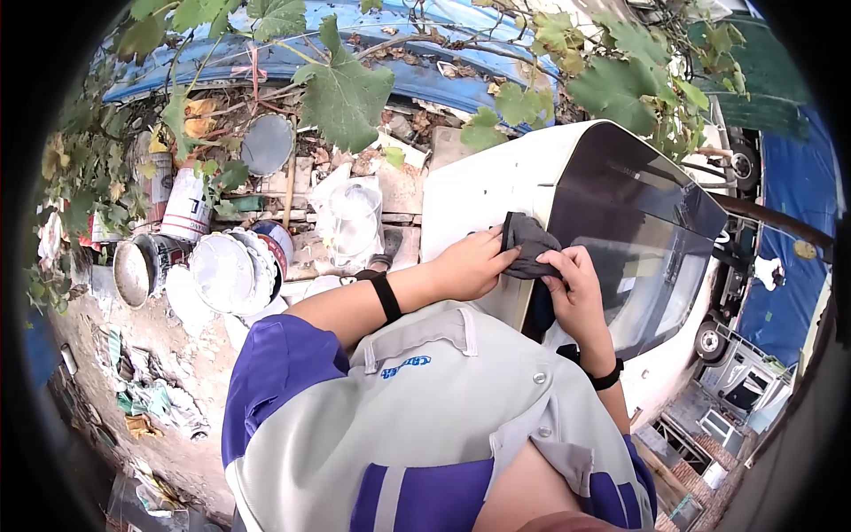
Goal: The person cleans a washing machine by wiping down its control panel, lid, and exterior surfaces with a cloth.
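A dark grey cloth (525,246) is bunched between my two hands, over the edge where a white casing (479,182) meets a dark, glossy panel (620,230). My left hand (472,264) has its fingers closed on the cloth's left side. On the right side of the cloth, the thumb and fingers of my right hand (572,282) pinch it. Both wrists carry black bands.
Stacked buckets and lids (232,273) stand at the left, near a bagged white container (355,217). Vine leaves (346,93) hang across the top before a blue sheet (425,22). Parked vehicles (740,381) show at the right.
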A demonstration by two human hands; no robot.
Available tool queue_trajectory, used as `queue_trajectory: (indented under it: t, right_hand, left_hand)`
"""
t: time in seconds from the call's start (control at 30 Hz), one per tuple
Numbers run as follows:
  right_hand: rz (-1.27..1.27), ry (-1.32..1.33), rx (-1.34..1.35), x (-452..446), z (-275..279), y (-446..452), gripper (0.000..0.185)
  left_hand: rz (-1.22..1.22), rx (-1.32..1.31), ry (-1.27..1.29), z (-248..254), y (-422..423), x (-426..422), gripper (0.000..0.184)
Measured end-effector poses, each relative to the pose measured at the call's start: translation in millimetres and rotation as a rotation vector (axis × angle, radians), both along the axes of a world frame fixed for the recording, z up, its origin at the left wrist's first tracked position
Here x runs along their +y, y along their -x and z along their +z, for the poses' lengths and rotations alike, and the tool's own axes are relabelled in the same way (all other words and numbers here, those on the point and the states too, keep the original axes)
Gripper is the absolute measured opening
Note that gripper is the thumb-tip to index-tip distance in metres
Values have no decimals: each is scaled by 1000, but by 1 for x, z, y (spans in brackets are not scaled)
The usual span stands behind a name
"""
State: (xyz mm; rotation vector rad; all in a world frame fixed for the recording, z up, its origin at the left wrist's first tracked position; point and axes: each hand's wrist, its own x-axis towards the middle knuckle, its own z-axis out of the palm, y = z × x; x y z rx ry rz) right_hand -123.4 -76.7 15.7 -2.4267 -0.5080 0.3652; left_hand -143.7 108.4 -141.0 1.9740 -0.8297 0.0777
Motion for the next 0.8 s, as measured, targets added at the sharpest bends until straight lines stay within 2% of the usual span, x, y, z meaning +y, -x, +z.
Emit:
queue_trajectory:
  t: [0.13, 0.2, 0.27, 0.33, 0.4, 0.43, 0.53, 0.63, 0.67, 0.73, 0.8]
  right_hand:
    - [-43, 16, -11, 7, 3, -17, 35]
    - [-58, -10, -26, 8, 2, -37, 37]
    - [-74, -47, -97, 10, -5, -63, 36]
    - [-23, -33, -172, 14, -8, -87, 34]
    - [0, 15, -185, 15, -7, -95, 34]
    - [-11, -6, -178, 14, -8, -89, 35]
    - [-18, -37, -154, 7, -13, -70, 38]
    - [-18, -57, -121, -1, -15, -30, 35]
    - [-15, -47, -102, -2, -12, -16, 33]
    - [6, 1, -135, -6, -13, 6, 30]
    - [41, 40, -196, -6, -12, 17, 27]
  left_hand:
    - [184, -61, -71, -1, -24, -12, 51]
    - [245, 20, -95, 4, -58, -17, 54]
    - [254, 86, -105, 22, -92, -11, 60]
    - [281, 45, -38, 24, -123, -6, 62]
    - [289, 123, 56, 34, -140, -3, 58]
    - [331, 115, 46, 37, -142, -5, 48]
    - [301, 139, -58, 41, -118, -7, 42]
    - [257, 177, -63, 51, -58, -7, 52]
    - [217, 212, -94, 40, -40, -8, 51]
    - [123, 50, -75, 24, -14, -3, 45]
    - [-15, 103, -92, 22, -5, 6, 43]
